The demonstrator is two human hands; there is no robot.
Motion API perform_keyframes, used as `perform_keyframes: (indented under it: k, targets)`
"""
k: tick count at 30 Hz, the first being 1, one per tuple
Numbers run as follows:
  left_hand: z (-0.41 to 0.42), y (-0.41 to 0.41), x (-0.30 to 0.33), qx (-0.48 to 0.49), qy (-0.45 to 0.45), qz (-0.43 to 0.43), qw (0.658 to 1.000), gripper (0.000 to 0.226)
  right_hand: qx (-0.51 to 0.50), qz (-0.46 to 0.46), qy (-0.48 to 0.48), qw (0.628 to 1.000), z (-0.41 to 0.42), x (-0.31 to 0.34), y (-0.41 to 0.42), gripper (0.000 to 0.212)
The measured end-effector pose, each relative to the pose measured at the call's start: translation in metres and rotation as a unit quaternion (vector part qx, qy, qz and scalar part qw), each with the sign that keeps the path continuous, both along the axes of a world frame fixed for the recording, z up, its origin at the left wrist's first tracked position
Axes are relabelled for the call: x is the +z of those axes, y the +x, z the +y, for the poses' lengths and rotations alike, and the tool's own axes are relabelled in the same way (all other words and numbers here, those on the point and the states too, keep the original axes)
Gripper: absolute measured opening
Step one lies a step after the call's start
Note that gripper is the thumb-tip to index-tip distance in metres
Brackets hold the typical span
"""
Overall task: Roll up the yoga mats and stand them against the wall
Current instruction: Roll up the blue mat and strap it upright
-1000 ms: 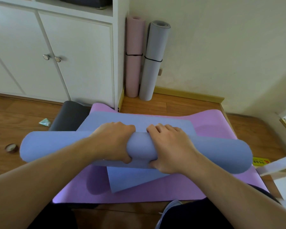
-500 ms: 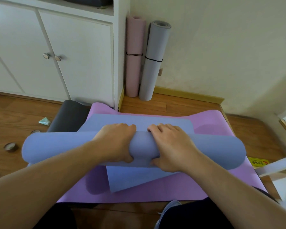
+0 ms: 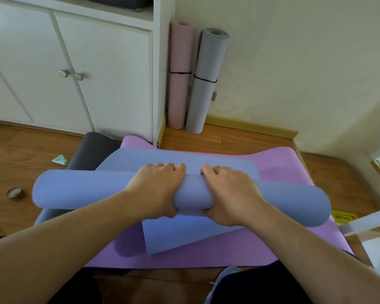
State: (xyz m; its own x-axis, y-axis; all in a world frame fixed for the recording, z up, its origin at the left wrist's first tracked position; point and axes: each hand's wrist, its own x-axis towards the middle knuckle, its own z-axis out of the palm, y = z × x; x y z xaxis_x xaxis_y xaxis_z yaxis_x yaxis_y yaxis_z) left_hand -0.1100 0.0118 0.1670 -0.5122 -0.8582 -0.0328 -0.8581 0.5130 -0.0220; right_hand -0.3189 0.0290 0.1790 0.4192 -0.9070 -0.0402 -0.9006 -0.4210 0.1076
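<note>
A blue yoga mat lies half rolled across the floor, its roll stretching left to right. My left hand and my right hand grip the middle of the roll side by side, fingers curled over the top and thumbs underneath. The unrolled blue part extends beyond the roll toward the wall, and a loose corner sticks out below it. Under it lies a flat purple mat. A dark grey mat shows at the left. A pink rolled mat and a grey rolled mat stand in the corner against the wall.
White cabinet doors fill the left background. A roll of tape and a small green wrapper lie on the wood floor at the left. A yellow label and a white strip sit at the right.
The blue roll has moved a little farther away toward the wall under both hands, and less flat blue mat shows beyond it.
</note>
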Motion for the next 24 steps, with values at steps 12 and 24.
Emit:
perform_keyframes:
  k: [12,24]
  targets:
    - [-0.002,0.008,0.007,-0.003,0.068,0.009,0.998,0.075,0.008,0.012,0.001,1.0,0.0,-0.005,0.002,0.063]
    - [-0.011,0.01,0.011,0.044,0.117,0.01,0.992,0.068,-0.018,0.044,0.012,0.999,0.003,0.0,0.003,0.106]
